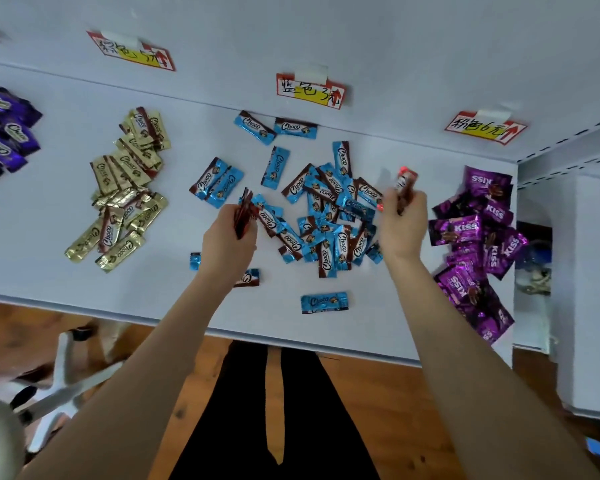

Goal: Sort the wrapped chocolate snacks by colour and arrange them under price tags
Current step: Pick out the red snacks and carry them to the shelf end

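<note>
Both hands are gripping red-wrapped Choco bars: the left hand [227, 233] is closing around a small bundle [244, 216], the right hand [404, 220] is pinching another [405, 183]. Gold bars [125, 188] and purple Kiss packets [475, 237] are lying grouped toward the shelf's ends; the blue bars [326, 216] are sitting loose mid-shelf under their price tag [310, 91], awaiting tidying.

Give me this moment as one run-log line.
left hand: holds red wrapped snacks | right hand: holds red wrapped snack | blue Choco wrappers: scattered under middle price tag
</note>
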